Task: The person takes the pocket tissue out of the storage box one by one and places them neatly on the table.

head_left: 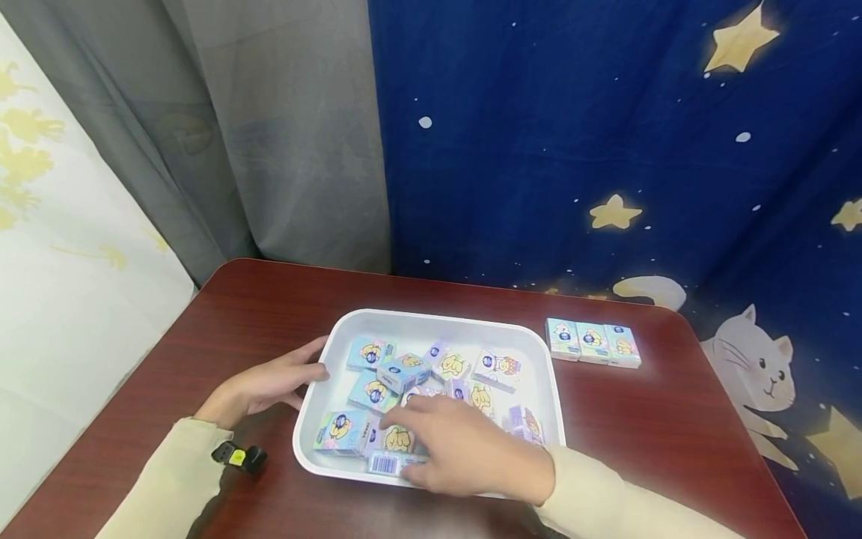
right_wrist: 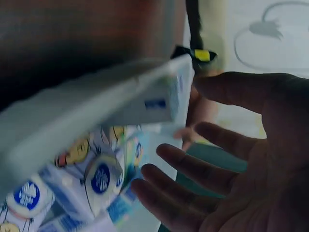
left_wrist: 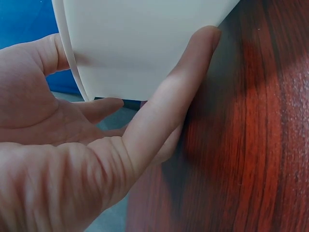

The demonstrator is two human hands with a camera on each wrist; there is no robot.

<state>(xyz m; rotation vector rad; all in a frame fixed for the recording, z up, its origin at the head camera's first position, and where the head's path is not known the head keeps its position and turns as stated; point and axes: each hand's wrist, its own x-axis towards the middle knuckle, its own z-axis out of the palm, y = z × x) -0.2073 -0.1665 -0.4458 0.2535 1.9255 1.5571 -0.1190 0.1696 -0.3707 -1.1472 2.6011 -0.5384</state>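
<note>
A white plastic tray holds several small soft packs printed with cartoon animals, which look like pocket tissues. My left hand grips the tray's left side, thumb over the rim and fingers against the outer wall. Over the front of the tray reaches my right hand, fingers spread and nothing held, as the right wrist view also shows. Its fingertips are close to a pack with a barcode by the front wall. A blue pack lies just left of them. Packs behind the right hand are partly hidden.
Three packs stand side by side in a row on the dark red table, right of the tray. Behind the table hang a grey curtain and a blue one with stars.
</note>
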